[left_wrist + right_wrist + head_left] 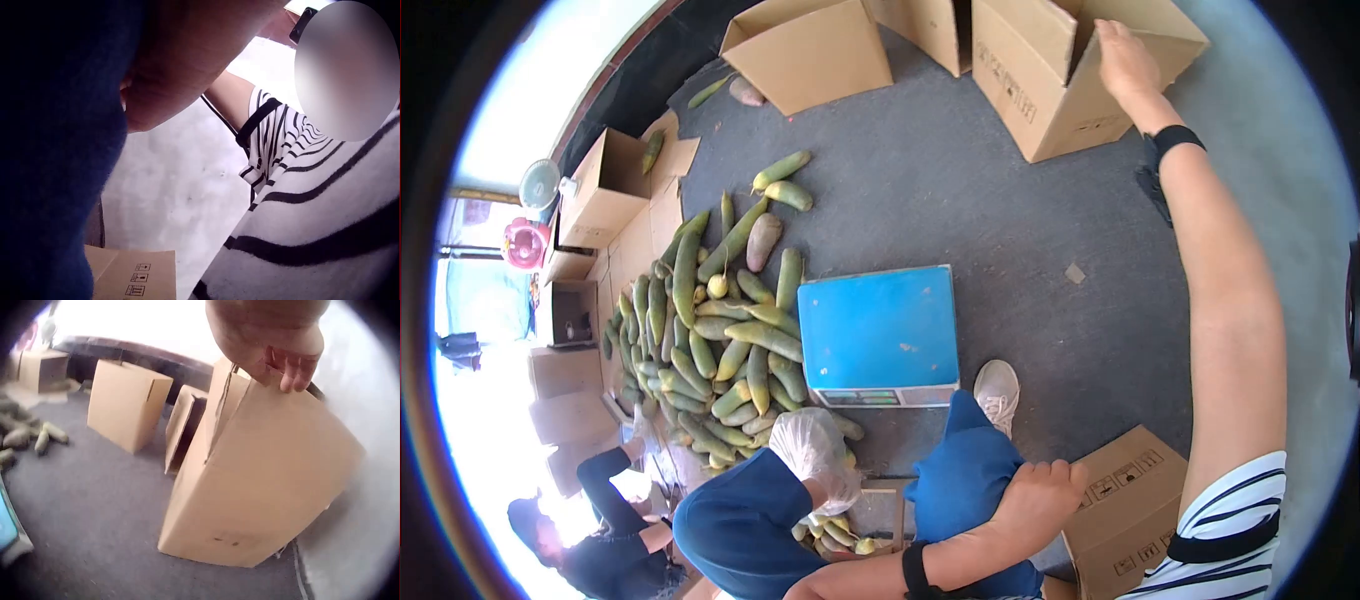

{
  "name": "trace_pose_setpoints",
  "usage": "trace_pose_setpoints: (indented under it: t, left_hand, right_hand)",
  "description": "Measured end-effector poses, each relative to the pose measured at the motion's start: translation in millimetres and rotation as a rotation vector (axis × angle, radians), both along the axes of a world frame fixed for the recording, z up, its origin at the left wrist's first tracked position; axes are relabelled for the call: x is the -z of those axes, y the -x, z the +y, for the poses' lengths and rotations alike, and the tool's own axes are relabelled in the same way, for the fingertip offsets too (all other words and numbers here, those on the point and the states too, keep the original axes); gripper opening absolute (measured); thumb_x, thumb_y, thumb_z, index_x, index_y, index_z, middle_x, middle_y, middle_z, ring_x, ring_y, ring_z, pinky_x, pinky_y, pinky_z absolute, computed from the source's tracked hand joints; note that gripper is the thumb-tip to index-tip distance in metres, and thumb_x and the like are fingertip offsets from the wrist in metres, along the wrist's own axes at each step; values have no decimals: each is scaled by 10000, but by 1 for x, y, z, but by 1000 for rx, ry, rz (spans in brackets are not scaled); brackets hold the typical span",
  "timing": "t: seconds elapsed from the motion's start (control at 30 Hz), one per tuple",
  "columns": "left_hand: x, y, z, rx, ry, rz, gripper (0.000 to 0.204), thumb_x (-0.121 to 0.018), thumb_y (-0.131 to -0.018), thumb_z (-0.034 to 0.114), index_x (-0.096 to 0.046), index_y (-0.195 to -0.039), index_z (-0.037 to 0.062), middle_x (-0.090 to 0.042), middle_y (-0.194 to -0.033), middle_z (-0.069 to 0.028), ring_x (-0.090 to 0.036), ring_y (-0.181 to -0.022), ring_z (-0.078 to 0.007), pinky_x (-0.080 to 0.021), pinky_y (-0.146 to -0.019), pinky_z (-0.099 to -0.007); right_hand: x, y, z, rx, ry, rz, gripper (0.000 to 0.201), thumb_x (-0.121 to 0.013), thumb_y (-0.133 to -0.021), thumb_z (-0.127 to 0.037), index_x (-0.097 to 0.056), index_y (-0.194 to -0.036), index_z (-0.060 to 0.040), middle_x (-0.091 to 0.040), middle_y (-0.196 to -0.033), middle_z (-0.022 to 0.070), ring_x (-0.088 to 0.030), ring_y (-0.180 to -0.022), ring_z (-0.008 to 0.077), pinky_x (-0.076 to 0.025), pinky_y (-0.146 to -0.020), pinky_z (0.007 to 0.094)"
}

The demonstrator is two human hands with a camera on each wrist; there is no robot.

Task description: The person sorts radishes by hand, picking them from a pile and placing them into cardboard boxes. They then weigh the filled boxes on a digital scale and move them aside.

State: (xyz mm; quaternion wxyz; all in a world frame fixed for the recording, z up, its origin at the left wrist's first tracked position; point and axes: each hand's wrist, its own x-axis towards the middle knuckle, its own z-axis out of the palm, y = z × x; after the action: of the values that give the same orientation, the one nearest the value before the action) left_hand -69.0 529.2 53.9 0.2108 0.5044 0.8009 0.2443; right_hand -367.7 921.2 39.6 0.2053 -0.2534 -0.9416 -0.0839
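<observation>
My right hand [1128,62] grips the upper edge of an open cardboard box [1030,75] at the top right of the head view. In the right wrist view, the fingers [299,370] of that hand curl over the rim of this tall box [269,469], which stands tilted. My left hand [1032,505] rests on a blue-trousered knee [965,455], holding nothing visible. The left wrist view shows mostly dark blue cloth [56,144] and a forearm, with the fingers largely hidden.
A blue-topped scale [880,325] stands before the knees, beside a heap of green radishes [730,340]. Other boxes stand behind [810,60] and to the right [1125,500]. A plastic bag [815,450] is by the left leg. Another person [600,545] sits lower left.
</observation>
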Motion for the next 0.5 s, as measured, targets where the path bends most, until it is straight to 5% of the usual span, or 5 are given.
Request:
trace_pose_setpoints:
  t: [0.07,0.3,0.5]
  left_hand:
    - [-1,2,1,-32,-18,-4,157,-647,-763,138,-499,-777,87,-513,-668,-31,-569,-596,-186,-430,-541,-315]
    - [-2,-8,6,-39,-40,43,165,-652,-705,121,-508,-776,84,-522,-668,-39,-578,-598,-191,-432,-530,-312]
    - [-3,-18,5,44,-45,94,149,-647,-727,138,-523,-784,79,-571,-667,-65,-616,-584,-215,-476,-532,-326]
  right_hand:
    - [-7,-5,-2,23,-44,-186,278,-378,-962,-155,-569,-1147,-75,-549,-1292,129,-527,-1209,323,-473,-962,456]
    - [-6,-65,3,-244,-101,-222,127,-509,-885,-139,-593,-859,-49,-619,-893,154,-643,-858,360,-526,-714,467]
    - [-15,-194,-112,-396,-53,-208,134,-558,-843,-141,-565,-736,-61,-575,-764,133,-627,-727,325,-513,-625,461]
